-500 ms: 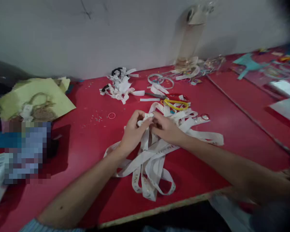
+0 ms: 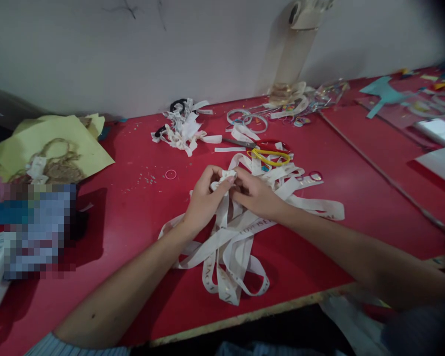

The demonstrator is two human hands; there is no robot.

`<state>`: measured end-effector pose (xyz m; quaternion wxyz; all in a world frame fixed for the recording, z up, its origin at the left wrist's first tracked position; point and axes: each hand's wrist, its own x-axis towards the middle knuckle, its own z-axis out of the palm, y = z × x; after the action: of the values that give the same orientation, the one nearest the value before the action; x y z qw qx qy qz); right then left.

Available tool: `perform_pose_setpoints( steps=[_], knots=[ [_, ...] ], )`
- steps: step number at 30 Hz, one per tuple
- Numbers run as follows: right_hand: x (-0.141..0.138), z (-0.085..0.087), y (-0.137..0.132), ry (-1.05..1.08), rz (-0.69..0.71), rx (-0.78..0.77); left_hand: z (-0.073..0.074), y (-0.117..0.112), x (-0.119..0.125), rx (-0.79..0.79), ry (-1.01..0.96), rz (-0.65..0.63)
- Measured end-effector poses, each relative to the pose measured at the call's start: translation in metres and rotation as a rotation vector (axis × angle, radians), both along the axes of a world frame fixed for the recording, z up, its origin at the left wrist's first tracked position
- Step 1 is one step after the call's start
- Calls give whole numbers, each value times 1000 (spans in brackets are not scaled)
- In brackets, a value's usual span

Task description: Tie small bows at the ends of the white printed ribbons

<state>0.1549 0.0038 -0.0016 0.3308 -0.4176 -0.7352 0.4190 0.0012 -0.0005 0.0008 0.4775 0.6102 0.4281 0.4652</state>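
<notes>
On the red table (image 2: pixel 133 217), which runs along a pale wall (image 2: pixel 96 49), my left hand (image 2: pixel 203 200) and right hand (image 2: pixel 257 198) together pinch a folded bit of white ribbon (image 2: pixel 224 177) above the loose ribbon heap (image 2: pixel 237 247). Beyond that heap lie scissors (image 2: pixel 269 151) and knotted ribbon scraps (image 2: pixel 183 129); far left of it, yellow paper (image 2: pixel 81 148) bears twine (image 2: pixel 61 168).

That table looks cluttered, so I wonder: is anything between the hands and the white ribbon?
Nothing visible. The left hand and right hand both pinch a folded bit of the white ribbon; the scissors and yellow ring lie beyond them.
</notes>
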Motion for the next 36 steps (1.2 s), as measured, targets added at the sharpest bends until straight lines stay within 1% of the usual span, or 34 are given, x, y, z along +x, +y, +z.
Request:
perform_pose_setpoints(
  steps=[14, 36],
  knots=[
    [0, -4, 1, 17, 15, -13, -1, 0, 1, -5, -1, 14],
    [0, -1, 1, -10, 0, 4, -2, 0, 1, -2, -10, 3]
  ],
)
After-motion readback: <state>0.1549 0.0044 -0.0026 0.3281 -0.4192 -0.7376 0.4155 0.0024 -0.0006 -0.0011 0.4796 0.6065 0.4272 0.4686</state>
